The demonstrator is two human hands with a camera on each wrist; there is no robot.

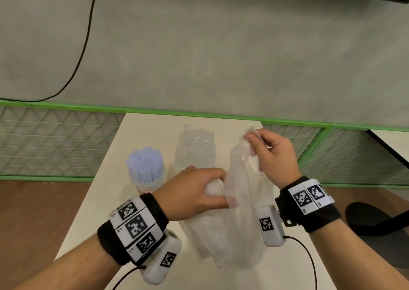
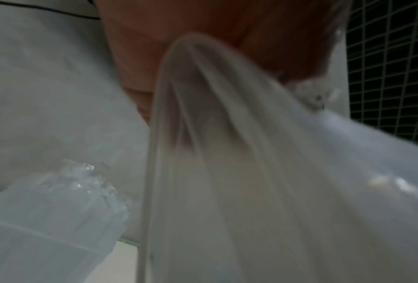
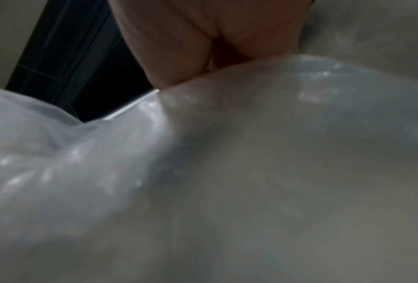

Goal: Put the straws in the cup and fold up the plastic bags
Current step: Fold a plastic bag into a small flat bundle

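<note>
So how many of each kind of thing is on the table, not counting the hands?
Cups holding straws: 1
Straw bundles (single straws too many to count): 1
Clear crinkly bags standing behind: 1
Thin plastic bags held up by left hand and right hand: 1
Total: 4

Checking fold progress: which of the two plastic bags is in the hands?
The translucent white bag nearest the person: left hand grips its middle, right hand pinches its top. The clear crinkled bag stands untouched at the table's far end.

White table (image 1: 141,132), green mesh fence (image 1: 55,139), black cable (image 1: 86,37), grey floor (image 1: 221,46), wrist bands (image 1: 135,225).
</note>
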